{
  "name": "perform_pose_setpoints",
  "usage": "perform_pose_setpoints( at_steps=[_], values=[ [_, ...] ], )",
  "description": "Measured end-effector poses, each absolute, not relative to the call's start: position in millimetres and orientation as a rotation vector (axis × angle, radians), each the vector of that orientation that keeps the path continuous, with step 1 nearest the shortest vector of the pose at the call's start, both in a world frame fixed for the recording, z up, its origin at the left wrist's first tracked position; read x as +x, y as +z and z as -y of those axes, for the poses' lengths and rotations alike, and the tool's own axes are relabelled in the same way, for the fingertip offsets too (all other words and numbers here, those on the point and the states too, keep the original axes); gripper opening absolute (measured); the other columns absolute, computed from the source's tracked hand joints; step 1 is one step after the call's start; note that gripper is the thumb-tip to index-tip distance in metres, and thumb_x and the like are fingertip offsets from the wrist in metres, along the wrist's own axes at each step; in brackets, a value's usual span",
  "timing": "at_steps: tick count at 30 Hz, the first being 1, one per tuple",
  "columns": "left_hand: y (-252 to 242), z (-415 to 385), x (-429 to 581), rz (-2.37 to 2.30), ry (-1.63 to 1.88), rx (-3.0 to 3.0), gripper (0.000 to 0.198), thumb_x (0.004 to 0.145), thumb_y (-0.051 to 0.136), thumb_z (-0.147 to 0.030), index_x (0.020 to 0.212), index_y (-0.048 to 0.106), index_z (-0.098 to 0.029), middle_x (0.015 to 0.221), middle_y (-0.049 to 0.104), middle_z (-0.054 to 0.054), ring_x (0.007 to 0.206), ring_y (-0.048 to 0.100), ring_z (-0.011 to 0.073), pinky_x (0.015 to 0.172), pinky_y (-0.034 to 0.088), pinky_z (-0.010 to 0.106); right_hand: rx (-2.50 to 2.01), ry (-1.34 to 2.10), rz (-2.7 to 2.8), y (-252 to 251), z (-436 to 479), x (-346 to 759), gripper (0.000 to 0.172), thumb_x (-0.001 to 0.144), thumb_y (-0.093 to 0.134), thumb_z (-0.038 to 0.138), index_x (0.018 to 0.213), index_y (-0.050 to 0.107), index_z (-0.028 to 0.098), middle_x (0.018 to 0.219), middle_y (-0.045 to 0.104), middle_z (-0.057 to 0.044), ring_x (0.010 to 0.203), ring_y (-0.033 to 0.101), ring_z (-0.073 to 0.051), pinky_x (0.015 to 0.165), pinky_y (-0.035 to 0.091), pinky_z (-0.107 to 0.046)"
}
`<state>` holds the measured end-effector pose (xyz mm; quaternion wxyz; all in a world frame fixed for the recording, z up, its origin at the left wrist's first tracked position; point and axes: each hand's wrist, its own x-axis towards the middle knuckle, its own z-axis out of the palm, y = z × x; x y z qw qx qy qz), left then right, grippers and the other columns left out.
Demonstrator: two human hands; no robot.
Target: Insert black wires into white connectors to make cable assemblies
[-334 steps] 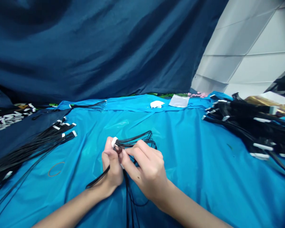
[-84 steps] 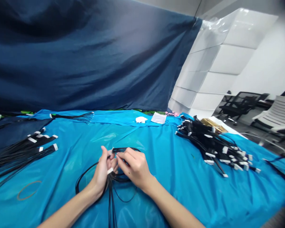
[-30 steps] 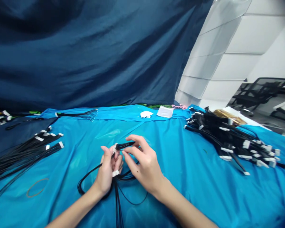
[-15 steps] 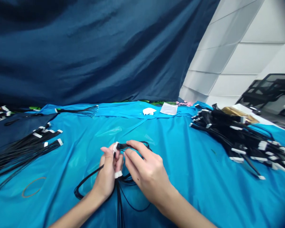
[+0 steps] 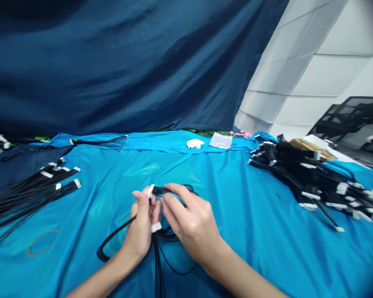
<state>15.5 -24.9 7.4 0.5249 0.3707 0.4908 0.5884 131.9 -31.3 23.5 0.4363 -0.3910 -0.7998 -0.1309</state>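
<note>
Fingers of my left hand (image 5: 140,225) are closed round a white connector (image 5: 151,190) at the end of a black wire harness (image 5: 104,244). Its thumb sticks up beside the connector. My right hand (image 5: 192,221) pinches the thin black wires (image 5: 159,191) just right of that connector; its fingertips partly hide them. A second white connector (image 5: 156,227) shows below, at the left hand's lower fingers, with black wires (image 5: 158,265) hanging down from it. Part of the harness loops out to the left, and another part curves behind the right hand.
Black harnesses with white connectors lie in a heap (image 5: 301,174) at right and in a bundle (image 5: 34,194) at left. One more harness (image 5: 102,142) rests at the back, near a white scrap (image 5: 194,143) and a clear bag (image 5: 221,140). A rubber band (image 5: 43,243) lies at left.
Both hands keep the same hold on the connector and wires. The view has shifted very slightly; nothing else has visibly moved.
</note>
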Motion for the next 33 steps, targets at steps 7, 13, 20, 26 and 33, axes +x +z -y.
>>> perform_pose_setpoints(
  at_steps=[7,13,20,26,33],
  values=[
    [9.1,24.8,17.8,-1.219,1.461,0.880,0.057,0.056,0.044,-0.074,0.065,0.049,-0.018,0.051,0.043,-0.004,0.044,0.039,0.0079,0.039,0.032,0.020,-1.007,-0.275,1.945,24.6,32.7,129.3,0.020,0.086,0.042,0.014,0.077,0.060,0.014,0.096,0.062,-0.008,0.077,0.061,-0.015,0.069,0.048,-0.025],
    [5.1,25.4,16.9,-1.226,1.457,0.868,0.058,0.055,0.047,-0.073,0.074,0.053,-0.019,0.052,0.045,-0.004,0.047,0.043,0.0091,0.038,0.031,0.019,-1.038,-0.253,1.925,23.5,33.8,128.1,0.017,0.085,0.044,0.014,0.078,0.059,0.015,0.096,0.061,-0.008,0.077,0.061,-0.015,0.069,0.047,-0.025],
    [8.8,25.8,18.1,-1.170,1.386,0.788,0.058,0.053,0.046,-0.075,0.071,0.048,-0.020,0.045,0.038,-0.007,0.040,0.037,0.0075,0.037,0.029,0.019,-1.027,-0.267,1.899,23.4,33.9,127.6,0.021,0.087,0.042,0.016,0.077,0.060,0.015,0.095,0.062,-0.007,0.075,0.060,-0.014,0.067,0.046,-0.025],
    [12.9,23.2,18.7,-1.021,1.307,0.830,0.054,0.064,0.037,-0.073,0.059,0.038,-0.019,0.039,0.031,-0.007,0.036,0.031,0.0066,0.037,0.027,0.019,-0.980,-0.227,1.927,18.4,30.8,130.0,0.021,0.087,0.039,0.011,0.084,0.060,0.014,0.104,0.060,-0.008,0.082,0.059,-0.014,0.071,0.046,-0.025],
    [12.6,20.2,17.4,-1.063,1.289,0.910,0.054,0.070,0.031,-0.070,0.056,0.038,-0.019,0.038,0.030,-0.006,0.036,0.030,0.0071,0.037,0.026,0.020,-0.883,-0.273,1.998,16.4,26.0,133.6,0.020,0.085,0.040,0.008,0.083,0.060,0.012,0.106,0.060,-0.007,0.078,0.059,-0.013,0.067,0.045,-0.024]
  ],
)
